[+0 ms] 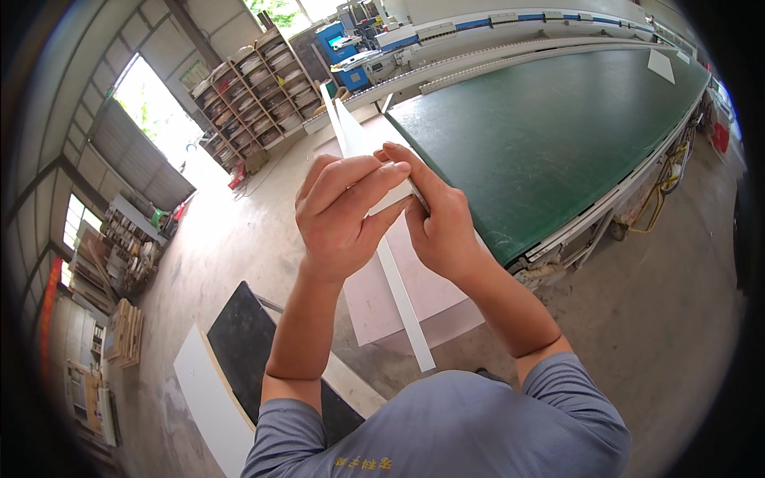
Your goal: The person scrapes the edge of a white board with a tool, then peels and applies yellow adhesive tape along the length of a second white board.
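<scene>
Workshop floor open; both hands (382, 211) grip white strip (402, 299) beside green table (550, 135) edge.

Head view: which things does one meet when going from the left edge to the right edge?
Stacked boards → black panel → left hand → right hand → green table → yellow cables.

Open floor (637, 319) is lying right of the hands; the green desk (542, 135) is blocking ahead, stacked boards (398, 303) crowding below.
</scene>
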`<state>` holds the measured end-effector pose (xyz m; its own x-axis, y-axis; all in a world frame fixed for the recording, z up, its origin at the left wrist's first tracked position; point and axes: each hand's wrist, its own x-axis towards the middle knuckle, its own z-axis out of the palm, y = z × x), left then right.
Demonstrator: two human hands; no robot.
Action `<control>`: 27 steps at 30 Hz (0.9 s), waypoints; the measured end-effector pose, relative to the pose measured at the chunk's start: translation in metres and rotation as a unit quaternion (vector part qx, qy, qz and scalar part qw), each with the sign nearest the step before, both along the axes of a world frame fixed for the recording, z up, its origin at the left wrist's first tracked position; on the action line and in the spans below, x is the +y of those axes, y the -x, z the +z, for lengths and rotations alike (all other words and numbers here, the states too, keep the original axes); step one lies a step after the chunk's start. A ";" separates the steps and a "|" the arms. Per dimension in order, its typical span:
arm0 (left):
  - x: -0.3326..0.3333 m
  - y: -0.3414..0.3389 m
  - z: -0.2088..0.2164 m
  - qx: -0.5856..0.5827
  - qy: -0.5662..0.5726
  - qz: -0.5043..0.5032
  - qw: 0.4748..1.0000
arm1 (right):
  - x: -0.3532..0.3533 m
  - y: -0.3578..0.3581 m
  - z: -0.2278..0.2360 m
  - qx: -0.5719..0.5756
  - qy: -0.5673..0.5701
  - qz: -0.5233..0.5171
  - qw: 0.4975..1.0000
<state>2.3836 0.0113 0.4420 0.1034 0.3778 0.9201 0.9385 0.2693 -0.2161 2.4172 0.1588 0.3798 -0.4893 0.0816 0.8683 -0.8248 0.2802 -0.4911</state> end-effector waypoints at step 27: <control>-0.021 -0.038 -0.121 -0.129 0.055 0.042 0.989 | 0.012 -0.039 -0.084 -0.060 -0.068 -0.055 0.994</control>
